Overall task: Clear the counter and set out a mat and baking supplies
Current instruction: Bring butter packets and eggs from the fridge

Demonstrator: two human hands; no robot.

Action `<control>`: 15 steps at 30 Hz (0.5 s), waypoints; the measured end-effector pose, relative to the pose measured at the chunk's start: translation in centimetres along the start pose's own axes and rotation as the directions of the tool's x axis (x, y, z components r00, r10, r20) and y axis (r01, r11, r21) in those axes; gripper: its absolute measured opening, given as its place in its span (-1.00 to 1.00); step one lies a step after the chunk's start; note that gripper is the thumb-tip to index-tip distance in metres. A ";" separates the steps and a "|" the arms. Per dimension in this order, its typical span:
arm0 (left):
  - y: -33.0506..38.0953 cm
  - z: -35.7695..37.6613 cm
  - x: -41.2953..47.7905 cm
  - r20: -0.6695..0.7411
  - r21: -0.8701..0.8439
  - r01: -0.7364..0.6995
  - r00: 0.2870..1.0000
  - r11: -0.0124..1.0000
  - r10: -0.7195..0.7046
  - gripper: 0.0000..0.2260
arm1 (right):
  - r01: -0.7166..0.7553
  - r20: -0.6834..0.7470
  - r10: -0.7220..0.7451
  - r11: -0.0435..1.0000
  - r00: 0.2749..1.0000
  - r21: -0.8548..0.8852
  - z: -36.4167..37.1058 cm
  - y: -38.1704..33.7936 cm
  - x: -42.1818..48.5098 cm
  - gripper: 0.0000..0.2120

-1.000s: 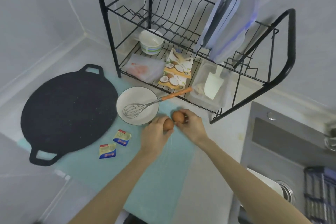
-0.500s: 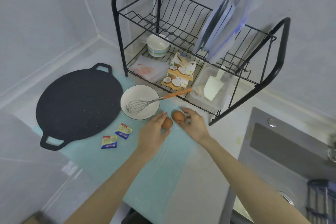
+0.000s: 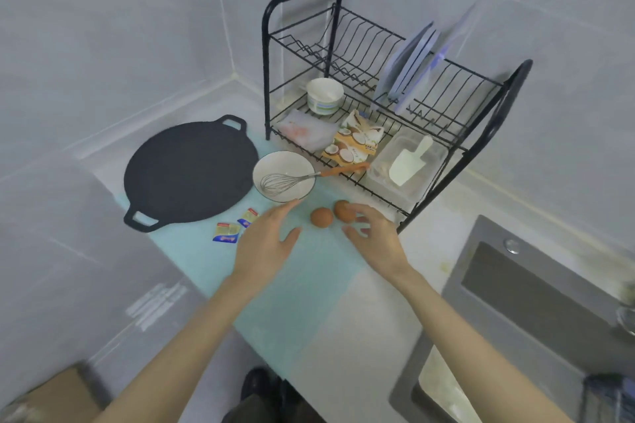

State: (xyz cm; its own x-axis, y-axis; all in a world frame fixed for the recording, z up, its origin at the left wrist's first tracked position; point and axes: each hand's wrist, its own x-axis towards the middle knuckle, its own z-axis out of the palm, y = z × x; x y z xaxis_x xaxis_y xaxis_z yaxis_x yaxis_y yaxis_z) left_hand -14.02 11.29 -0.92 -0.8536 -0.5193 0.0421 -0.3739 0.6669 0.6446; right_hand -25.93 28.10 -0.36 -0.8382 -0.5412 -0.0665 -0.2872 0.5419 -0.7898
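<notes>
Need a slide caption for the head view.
Two brown eggs on the teal mat, flanked by open left hand and open right hand, near bowl, whisk and black pan.

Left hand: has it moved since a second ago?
Yes. The left hand released its egg and drew left, toward the small packets.

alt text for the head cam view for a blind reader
The left hand and right hand hover open over a pale green mat where two brown eggs lie side by side. Nearby are a white bowl holding a whisk, a black griddle pan, two foil packets and a black dish rack.
</notes>
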 end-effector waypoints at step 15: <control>-2.5 -12.2 -14.2 -0.274 -0.190 0.121 0.946 0.974 -0.171 -0.66 | 0.322 0.134 -0.332 0.942 0.934 0.093 3.0 -12.0 -10.9 -0.70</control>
State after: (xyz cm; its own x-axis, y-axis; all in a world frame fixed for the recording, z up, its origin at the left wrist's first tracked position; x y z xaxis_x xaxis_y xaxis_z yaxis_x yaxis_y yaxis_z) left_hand 3.48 10.52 6.19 -0.6445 -0.7519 0.1390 -0.3985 0.4854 0.7782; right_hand -11.93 25.55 8.01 -0.6251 -0.7716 0.1182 -0.4974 0.2770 -0.8221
